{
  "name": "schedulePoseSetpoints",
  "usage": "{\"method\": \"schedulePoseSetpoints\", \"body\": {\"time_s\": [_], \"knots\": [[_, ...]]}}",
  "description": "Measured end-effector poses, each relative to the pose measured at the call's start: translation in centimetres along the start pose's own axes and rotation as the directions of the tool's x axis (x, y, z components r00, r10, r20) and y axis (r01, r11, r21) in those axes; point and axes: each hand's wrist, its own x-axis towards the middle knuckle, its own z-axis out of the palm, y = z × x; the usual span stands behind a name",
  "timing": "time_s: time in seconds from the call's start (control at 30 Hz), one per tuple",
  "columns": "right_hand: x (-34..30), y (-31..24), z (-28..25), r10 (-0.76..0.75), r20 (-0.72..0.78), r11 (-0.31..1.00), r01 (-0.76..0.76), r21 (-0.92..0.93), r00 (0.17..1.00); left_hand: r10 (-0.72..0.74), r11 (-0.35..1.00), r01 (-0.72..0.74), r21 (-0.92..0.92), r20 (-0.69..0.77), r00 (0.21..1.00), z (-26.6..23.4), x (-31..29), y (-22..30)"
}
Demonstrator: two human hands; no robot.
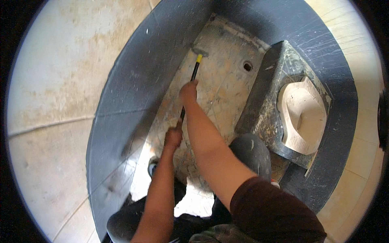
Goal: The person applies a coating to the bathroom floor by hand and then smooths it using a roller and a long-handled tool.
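In the head view, a toilet bowl (295,139) is set in a step (267,117). A long-handled tool (195,72) is gripped by the right hand (189,93) and, behind it, the left hand (173,137); its shaft slants up-right, head pointed away over the floor (221,87).

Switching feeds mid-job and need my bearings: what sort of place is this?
Most likely a small toilet room: a squat toilet sits on a raised step, and the floor has a drain hole.
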Motion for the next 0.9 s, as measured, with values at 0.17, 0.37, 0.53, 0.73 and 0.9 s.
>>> {"method": "schedulePoseSetpoints", "body": {"time_s": [0.17, 0.37, 0.53, 0.73, 0.9], "knots": [[-1.5, -2.4, -1.2, -0.056, 0.119, 0.984, 0.034, 0.175, 0.991, -0.034, 0.999, 0.031, -0.041, -0.088, 0.995, 0.9, -2.1, -4.1], [2.1, 0.4, 3.9, 0.231, 0.128, 0.929, -0.258, 0.267, 0.965, -0.030, 0.996, 0.032, 0.085, -0.031, 0.999, 2.5, 0.8, -0.6], [-0.2, -1.0, 0.7, 0.061, -0.018, 0.986, -0.057, 0.155, 0.998, 0.129, 0.977, -0.106, 0.185, -0.115, 0.985, 0.8, 1.7, -2.1], [-1.4, 0.1, -1.0, 0.004, 0.121, 0.987, -0.023, 0.157, 0.993, 0.136, 0.977, -0.099, 0.191, -0.189, 0.973, 2.1, 0.8, -2.9], [1.9, 0.4, 4.9, 0.119, 0.094, 0.968, -0.136, 0.210, 0.988, 0.227, 0.963, -0.197, 0.182, -0.163, 0.960, 3.3, 2.3, -0.8]]}}
